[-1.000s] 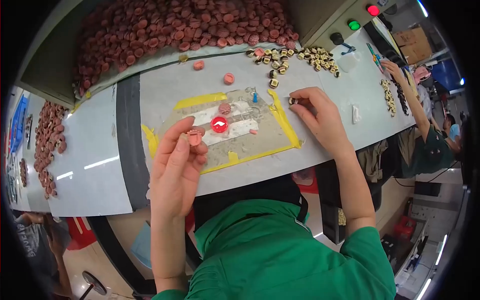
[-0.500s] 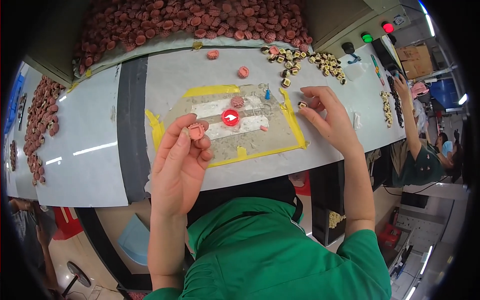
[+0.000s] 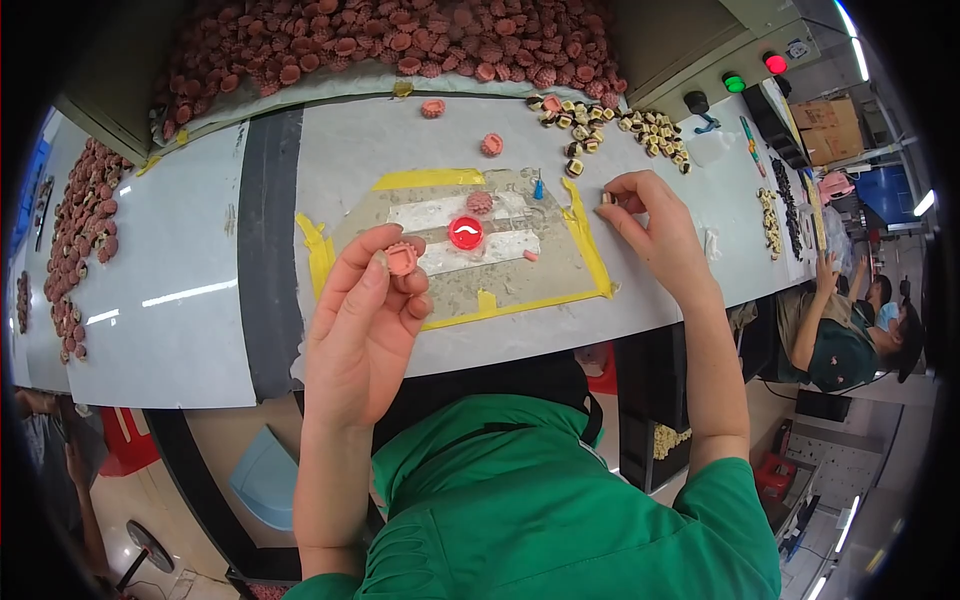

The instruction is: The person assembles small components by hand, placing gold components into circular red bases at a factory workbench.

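Observation:
My left hand (image 3: 352,345) is closed around a pink scalloped cup-shaped piece (image 3: 402,260), its hollow facing up between thumb and fingers. Right of the yellow-taped mat, my right hand (image 3: 655,235) pinches a small dark-and-cream piece (image 3: 608,199) between thumb and forefinger. Between the hands, on the mat (image 3: 515,285), stands a small round pot of red liquid (image 3: 465,234). A pink scalloped piece (image 3: 479,203) sits just behind the pot. A short pink stick (image 3: 530,256) lies to the pot's right, and a blue pointed tip (image 3: 538,189) is at the mat's far right.
A big heap of pink scalloped pieces (image 3: 400,45) fills the back. Two loose pink pieces (image 3: 492,145) lie before it. Small dark-and-cream pieces (image 3: 655,138) cluster at back right. More pink pieces (image 3: 85,235) line the far left. At right, a co-worker (image 3: 845,340) sits alongside the table.
Both hands keep their pieces and stay nearly in place; the piece in my right fingers has turned slightly. The view shifts a little. The co-worker's arm at right has drawn back.

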A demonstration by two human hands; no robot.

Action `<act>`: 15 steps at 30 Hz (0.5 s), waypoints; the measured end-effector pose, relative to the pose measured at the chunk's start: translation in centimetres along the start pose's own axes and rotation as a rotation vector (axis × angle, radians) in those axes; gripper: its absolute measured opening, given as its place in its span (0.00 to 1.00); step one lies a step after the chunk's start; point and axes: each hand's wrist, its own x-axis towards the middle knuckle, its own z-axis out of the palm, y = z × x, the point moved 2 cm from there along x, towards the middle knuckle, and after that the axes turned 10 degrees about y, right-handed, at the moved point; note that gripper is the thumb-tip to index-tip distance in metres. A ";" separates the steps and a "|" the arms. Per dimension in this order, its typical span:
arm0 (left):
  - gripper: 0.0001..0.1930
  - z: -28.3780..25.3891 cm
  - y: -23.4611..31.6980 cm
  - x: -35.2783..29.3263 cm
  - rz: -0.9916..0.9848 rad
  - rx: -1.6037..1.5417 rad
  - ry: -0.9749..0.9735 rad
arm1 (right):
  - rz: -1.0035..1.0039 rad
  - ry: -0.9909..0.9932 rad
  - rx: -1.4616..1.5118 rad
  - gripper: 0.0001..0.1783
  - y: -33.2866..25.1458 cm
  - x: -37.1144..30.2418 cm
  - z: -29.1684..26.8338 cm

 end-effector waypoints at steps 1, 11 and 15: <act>0.17 0.1 -0.1 0.0 -0.001 -0.004 0.002 | 0.001 -0.007 -0.011 0.12 0.3 0.2 0.1; 0.17 0.7 -0.3 -0.1 -0.007 -0.013 0.036 | 0.010 0.031 -0.048 0.11 -0.4 0.4 -0.2; 0.18 0.0 -0.1 -0.3 -0.020 -0.006 0.045 | -0.270 -0.042 0.005 0.11 0.0 0.7 -0.3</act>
